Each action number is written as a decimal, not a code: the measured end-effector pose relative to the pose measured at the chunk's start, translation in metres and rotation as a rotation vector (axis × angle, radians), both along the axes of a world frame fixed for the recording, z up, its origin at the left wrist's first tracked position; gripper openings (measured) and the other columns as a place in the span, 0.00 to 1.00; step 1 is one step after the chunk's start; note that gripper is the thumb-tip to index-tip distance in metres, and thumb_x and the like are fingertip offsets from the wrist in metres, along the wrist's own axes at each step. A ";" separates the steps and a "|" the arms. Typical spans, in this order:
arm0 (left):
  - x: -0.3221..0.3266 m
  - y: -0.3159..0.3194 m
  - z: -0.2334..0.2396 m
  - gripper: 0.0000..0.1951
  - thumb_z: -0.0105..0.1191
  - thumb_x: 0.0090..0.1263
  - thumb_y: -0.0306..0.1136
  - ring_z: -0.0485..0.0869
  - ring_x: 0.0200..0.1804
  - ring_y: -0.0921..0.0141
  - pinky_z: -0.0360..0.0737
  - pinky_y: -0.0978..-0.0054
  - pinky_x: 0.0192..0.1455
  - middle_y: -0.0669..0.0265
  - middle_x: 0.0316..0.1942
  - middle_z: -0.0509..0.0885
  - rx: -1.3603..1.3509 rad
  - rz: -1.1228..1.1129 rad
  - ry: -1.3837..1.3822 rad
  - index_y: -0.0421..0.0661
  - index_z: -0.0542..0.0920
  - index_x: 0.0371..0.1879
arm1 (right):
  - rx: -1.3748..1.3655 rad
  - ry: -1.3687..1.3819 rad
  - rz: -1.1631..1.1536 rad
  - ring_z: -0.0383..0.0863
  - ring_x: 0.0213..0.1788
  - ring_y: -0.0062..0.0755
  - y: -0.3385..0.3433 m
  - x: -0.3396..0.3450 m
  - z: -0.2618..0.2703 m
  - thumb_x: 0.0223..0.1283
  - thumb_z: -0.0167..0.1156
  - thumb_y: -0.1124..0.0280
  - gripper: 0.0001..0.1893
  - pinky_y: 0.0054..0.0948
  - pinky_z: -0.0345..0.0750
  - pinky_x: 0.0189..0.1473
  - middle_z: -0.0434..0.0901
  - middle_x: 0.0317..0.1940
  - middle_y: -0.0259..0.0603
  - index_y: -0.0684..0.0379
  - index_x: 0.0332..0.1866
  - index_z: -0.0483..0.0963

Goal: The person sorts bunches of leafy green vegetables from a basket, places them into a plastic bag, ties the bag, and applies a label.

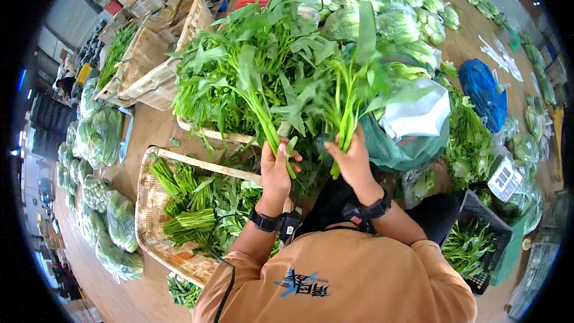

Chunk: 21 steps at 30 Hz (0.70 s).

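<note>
My left hand [276,168] grips the stems of a few leafy green stalks [264,119], which look like water spinach and lean up to the left. In my right hand [354,154] is another bunch of long green stems [345,116], held nearly upright, its leaves partly blurred. The two bunches are apart. Beyond my hands rises a big heap of the same leafy greens [251,63] in a crate. Nearer on the left, a worn plastic crate [145,215] holds bundles of cut green stems [193,220] and loose leaves.
Bagged leafy vegetables [101,134] lie along the left floor, and bagged cabbages [397,22] at the back. To the right are a green sack [394,152], loose lettuce [468,139], a blue plastic bag [482,94] and a black crate [486,255] of greens. Empty crates [152,72] stand back left.
</note>
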<state>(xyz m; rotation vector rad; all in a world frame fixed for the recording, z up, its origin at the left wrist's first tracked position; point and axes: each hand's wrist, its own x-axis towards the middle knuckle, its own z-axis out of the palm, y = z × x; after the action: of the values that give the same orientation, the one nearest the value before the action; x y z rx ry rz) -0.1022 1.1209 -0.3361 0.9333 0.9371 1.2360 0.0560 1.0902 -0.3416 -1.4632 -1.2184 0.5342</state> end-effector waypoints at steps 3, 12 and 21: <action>-0.002 -0.008 -0.015 0.06 0.43 0.70 0.31 0.69 0.20 0.79 0.67 0.85 0.20 0.69 0.33 0.71 0.023 -0.107 0.051 0.44 0.69 0.42 | -0.034 0.590 0.097 0.70 0.32 0.19 0.014 -0.002 0.014 0.53 0.62 0.73 0.14 0.19 0.70 0.34 0.73 0.36 0.36 0.63 0.42 0.68; 0.023 -0.018 -0.003 0.08 0.43 0.71 0.36 0.65 0.18 0.82 0.62 0.86 0.16 0.74 0.21 0.66 -0.132 -0.170 -0.098 0.46 0.68 0.41 | 0.014 0.712 0.309 0.68 0.25 0.17 0.030 -0.013 0.016 0.52 0.62 0.75 0.11 0.19 0.67 0.28 0.71 0.24 0.30 0.59 0.27 0.65; 0.022 0.005 -0.001 0.10 0.45 0.68 0.31 0.72 0.32 0.75 0.70 0.80 0.32 0.70 0.32 0.72 -0.097 -0.131 -0.337 0.48 0.69 0.47 | 0.010 -0.205 -0.007 0.76 0.35 0.42 -0.016 -0.006 0.012 0.44 0.66 0.69 0.22 0.31 0.73 0.42 0.75 0.33 0.46 0.65 0.46 0.70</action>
<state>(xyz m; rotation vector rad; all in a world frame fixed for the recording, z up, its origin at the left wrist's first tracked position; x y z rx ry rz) -0.0800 1.1258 -0.3374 0.6719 0.6517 1.1800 0.0496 1.0744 -0.3294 -1.5419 -1.3726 0.3801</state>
